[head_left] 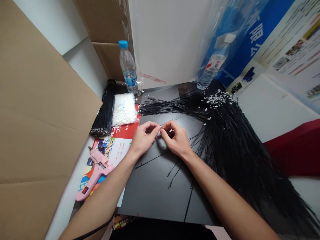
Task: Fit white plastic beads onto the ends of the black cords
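White piece (pixel 160 127): small, where the fingertips meet above the table (pixel 150 196); mostly hidden.
Left hand (pixel 142 138): nearly closed, thumb and forefinger pinching the piece.
Right hand (pixel 178 139): pinched likewise, facing the left; any strand in it I cannot tell.
Pinch: best light and steady, both tips lined up.
Wires (pixel 225 143): heaped near the right forearm; snagging seems the likeliest trouble.

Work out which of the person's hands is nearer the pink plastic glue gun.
Left. The left hand is beyond and right of the glue gun; the right hand is farther right.
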A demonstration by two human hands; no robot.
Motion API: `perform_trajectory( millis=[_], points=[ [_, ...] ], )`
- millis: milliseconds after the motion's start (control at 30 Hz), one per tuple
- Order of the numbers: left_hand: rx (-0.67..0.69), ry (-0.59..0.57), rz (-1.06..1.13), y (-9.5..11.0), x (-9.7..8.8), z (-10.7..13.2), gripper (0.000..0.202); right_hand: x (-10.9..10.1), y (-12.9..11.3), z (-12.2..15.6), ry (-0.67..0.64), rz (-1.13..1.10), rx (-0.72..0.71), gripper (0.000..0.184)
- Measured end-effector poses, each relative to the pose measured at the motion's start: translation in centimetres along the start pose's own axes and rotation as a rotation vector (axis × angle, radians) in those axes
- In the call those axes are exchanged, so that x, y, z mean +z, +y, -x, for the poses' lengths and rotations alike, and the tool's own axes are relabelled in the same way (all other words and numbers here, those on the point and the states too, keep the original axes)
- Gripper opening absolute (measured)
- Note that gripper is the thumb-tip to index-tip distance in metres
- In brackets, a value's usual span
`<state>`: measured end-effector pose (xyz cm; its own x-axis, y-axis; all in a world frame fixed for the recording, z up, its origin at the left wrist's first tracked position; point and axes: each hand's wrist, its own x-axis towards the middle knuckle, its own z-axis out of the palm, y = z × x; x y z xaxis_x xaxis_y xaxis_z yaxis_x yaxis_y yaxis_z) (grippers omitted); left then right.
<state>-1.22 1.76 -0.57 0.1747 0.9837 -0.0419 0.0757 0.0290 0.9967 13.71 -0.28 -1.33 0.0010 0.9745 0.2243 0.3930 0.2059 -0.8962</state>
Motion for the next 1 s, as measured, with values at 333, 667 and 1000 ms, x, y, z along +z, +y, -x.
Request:
perform_trajectory(
  millis=[333,667,1000],
  points=[
    [-0.046,-0.017,-0.054,-0.1,-0.1,0.0,0.023,-0.3,0.0,-0.1,0.015,-0.002,0.057,0.011],
    [0.023,0.033,-0.172,-0.7,0.1,0.0,0.022,-0.5,0.0,-0.1,-0.019,0.012,0.052,0.015],
    [0.164,0.026,-0.444,0.9,-0.2,0.7,0.016,-0.9,-0.8,-0.3,0.013,0.059,-0.022,0.016]
  ],
)
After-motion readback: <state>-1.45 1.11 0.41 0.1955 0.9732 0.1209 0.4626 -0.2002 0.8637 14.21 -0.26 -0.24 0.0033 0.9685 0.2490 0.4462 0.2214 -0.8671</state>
